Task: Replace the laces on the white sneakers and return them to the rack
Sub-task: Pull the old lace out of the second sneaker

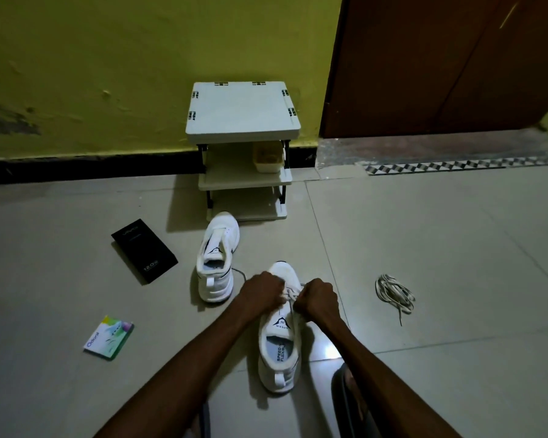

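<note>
Two hands, mine: left hand (261, 292) and right hand (317, 300), each curled tight on lace (290, 294) of near sneaker (280, 352); other sneaker (217, 257) before rack (241, 105).

A room in a home, by its doorway: a small shoe rack (242, 109) stands on a pale tiled floor (424, 248) against a scuffed yellow wall (108, 58), with a brown wooden door (440, 64) just right of the rack.

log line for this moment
step: lacing near sneaker | left hand, right hand: each grips lace | far sneaker: on floor | loose laces: floor
</note>
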The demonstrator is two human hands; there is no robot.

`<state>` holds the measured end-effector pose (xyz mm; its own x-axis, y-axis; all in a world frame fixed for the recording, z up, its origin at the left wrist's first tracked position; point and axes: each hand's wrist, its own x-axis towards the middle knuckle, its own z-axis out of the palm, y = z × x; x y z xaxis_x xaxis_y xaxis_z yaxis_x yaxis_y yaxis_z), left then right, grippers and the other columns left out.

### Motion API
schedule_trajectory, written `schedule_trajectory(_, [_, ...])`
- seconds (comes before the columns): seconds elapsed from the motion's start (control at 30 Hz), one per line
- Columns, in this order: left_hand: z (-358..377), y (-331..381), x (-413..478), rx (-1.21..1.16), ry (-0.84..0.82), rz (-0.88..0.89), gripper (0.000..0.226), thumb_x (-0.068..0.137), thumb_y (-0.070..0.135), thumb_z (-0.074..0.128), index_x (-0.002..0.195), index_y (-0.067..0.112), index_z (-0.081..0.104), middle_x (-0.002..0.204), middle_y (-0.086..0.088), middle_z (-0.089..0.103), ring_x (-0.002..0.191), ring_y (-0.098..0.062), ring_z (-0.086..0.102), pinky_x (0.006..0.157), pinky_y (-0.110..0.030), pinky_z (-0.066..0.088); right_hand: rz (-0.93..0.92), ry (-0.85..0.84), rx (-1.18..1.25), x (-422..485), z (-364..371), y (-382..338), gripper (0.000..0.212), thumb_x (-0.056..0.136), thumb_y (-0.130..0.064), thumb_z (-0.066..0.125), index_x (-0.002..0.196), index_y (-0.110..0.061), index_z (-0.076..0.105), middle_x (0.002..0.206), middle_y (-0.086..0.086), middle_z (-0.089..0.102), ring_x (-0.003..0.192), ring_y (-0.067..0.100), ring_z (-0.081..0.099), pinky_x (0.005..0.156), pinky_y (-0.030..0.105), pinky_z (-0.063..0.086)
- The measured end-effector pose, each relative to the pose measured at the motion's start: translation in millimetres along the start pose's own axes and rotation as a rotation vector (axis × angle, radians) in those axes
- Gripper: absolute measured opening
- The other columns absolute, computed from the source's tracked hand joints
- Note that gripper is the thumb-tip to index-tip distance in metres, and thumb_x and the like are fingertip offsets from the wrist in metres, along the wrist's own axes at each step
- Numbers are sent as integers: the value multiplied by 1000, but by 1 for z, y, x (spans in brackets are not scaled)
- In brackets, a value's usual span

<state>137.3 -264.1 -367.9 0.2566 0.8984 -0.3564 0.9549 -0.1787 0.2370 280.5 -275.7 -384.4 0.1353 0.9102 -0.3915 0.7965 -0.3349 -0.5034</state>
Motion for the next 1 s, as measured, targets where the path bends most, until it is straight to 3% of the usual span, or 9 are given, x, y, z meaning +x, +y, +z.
schedule_trajectory(0.13, [9, 12, 0, -167, 256, -49, 15, 87, 23, 63, 95, 13, 72, 103, -6, 68, 98, -25, 64, 79, -32, 47, -11, 20, 1, 0, 1, 1, 18, 67, -12, 66, 69, -11, 48, 74, 10, 58, 68, 23, 61, 53, 22, 37])
schedule_trajectory(0.27, [-22, 10, 10, -1383, 459, -502, 16, 91, 20, 60, 79, 15, 71, 84, -3, 67, 73, -17, 61, 62, -28, 48, 10, 7, 34, 2, -2, 3, 20, 61, -7, 63, 57, -11, 44, 63, 7, 53, 69, 24, 67, 45, 18, 35])
schedule_trajectory(0.37, [-39, 12, 11, -2244, 335, -516, 24, 102, 6, 42, 81, 15, 49, 68, -3, 62, 52, -13, 59, 53, -23, 42, 17, -16, 54, 3, -3, 2, 18, 62, -10, 68, 62, -8, 50, 65, 9, 56, 71, 25, 68, 45, 18, 36])
schedule_trajectory(0.47, [-37, 10, 8, -1505, 227, -383, 16, 102, 23, 43, 91, 13, 50, 64, 1, 53, 44, -12, 47, 47, -21, 32, 18, -37, 59, 5, -1, 4, 17, 58, -13, 68, 70, -4, 60, 75, 16, 67, 70, 28, 70, 56, 26, 53])
schedule_trajectory(0.53, [-22, -2, 13, -683, 214, -162, 27, 96, 36, 54, 104, 10, 59, 82, -4, 63, 69, -20, 59, 61, -28, 41, 30, -38, 61, 6, -1, 4, 21, 56, -13, 68, 73, -2, 64, 74, 15, 67, 68, 27, 70, 60, 30, 58])
schedule_trajectory(0.6, [-9, -5, 13, -246, 85, -40, 31, 89, 39, 63, 103, 11, 68, 101, -11, 69, 95, -28, 64, 76, -32, 46, 44, -40, 48, 5, 0, 2, 24, 56, -14, 69, 77, -2, 66, 75, 13, 68, 68, 27, 70, 64, 34, 61])
schedule_trajectory(0.7, [7, 3, 8, -61, 102, -90, 20, 87, 25, 62, 100, 12, 70, 107, -11, 67, 101, -30, 65, 79, -34, 49, 48, -46, 47, 8, 3, 3, 24, 59, -15, 71, 78, -4, 66, 78, 12, 69, 69, 26, 70, 65, 36, 61])
schedule_trajectory(0.87, [-32, 4, 16, -429, 362, -193, 20, 88, 23, 63, 93, 7, 73, 104, -14, 71, 101, -32, 64, 77, -30, 45, 51, -26, 47, 5, 0, 3, 22, 61, -13, 72, 79, -2, 67, 73, 11, 66, 70, 27, 70, 63, 33, 59])
schedule_trajectory(1.0, [-32, 11, 14, -19, 58, -102, 47, 87, 39, 68, 122, 7, 62, 127, -14, 59, 118, -32, 56, 95, -37, 45, 29, -35, 42, 5, 0, 1, 24, 61, -15, 74, 81, -2, 68, 78, 14, 68, 71, 28, 70, 66, 36, 60])
